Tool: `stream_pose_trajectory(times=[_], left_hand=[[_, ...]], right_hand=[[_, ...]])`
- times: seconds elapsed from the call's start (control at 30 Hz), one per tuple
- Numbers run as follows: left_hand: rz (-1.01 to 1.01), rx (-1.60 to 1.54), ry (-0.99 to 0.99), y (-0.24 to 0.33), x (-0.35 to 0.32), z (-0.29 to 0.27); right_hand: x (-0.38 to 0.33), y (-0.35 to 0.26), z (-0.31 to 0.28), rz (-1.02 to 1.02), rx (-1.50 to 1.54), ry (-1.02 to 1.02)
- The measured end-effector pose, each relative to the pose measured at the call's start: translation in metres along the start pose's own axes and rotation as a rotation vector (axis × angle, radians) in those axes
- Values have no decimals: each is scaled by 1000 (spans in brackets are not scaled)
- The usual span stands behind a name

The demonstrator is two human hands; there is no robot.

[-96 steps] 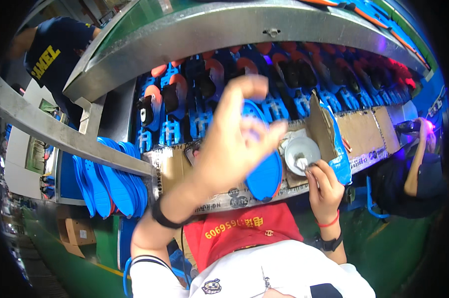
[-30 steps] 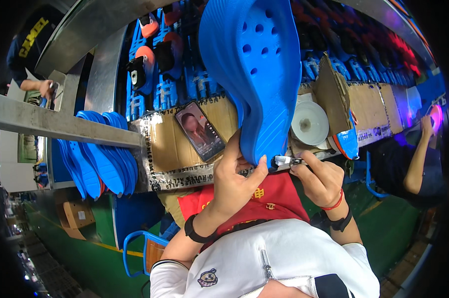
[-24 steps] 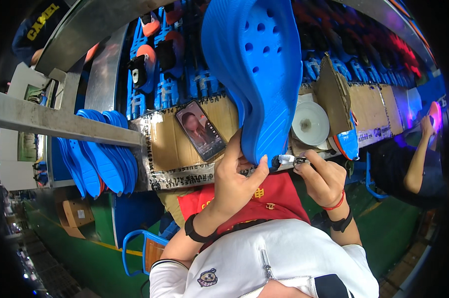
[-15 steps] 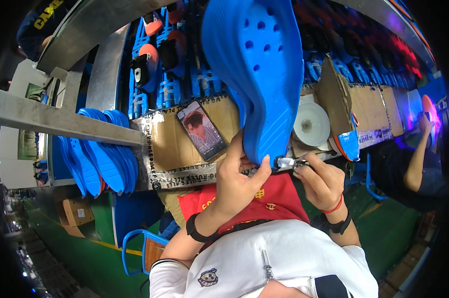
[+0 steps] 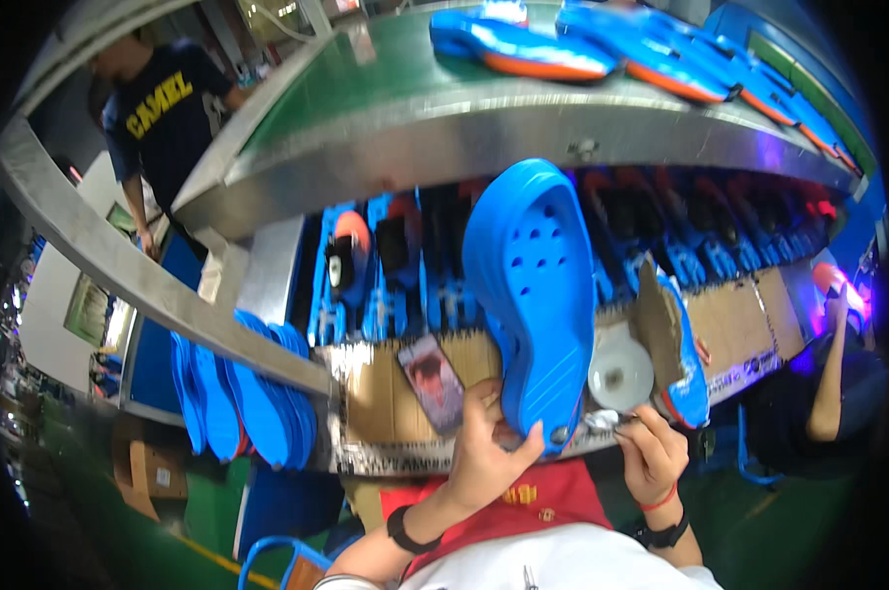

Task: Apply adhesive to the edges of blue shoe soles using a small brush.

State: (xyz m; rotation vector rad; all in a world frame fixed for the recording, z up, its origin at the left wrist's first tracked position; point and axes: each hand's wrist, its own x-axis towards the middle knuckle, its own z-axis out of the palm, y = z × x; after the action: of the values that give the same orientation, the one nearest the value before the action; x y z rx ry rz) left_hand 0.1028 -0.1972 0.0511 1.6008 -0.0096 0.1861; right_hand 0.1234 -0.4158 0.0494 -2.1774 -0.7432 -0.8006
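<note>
L hand [image 5: 486, 454] is pinching the heel of a blue shoe [image 5: 552, 334], mid-view, toe pointing to 12 o'clock; some fingertips are hiding behind it. R hand [image 5: 653, 457] is pinching a sm. white thing [image 5: 602, 419], too blurry to name. White bowl [image 5: 633, 365] is sitting near, at 11 o'clock from R hand.

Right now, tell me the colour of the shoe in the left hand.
Blue; the shoe shows best in the head view.
</note>
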Motion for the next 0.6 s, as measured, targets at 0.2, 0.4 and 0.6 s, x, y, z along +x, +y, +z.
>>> stream_pose_trajectory(times=[0.2,0.4,0.6], left_hand=[[-3,-339,-147,91,41,-14],[304,-585,-267,188,209,-38],[228,-650,-243,154,197,-22]], right_hand=[[-7,3,-23,79,43,189],[-3,2,-19,87,56,145],[-3,6,-4,112,71,55]])
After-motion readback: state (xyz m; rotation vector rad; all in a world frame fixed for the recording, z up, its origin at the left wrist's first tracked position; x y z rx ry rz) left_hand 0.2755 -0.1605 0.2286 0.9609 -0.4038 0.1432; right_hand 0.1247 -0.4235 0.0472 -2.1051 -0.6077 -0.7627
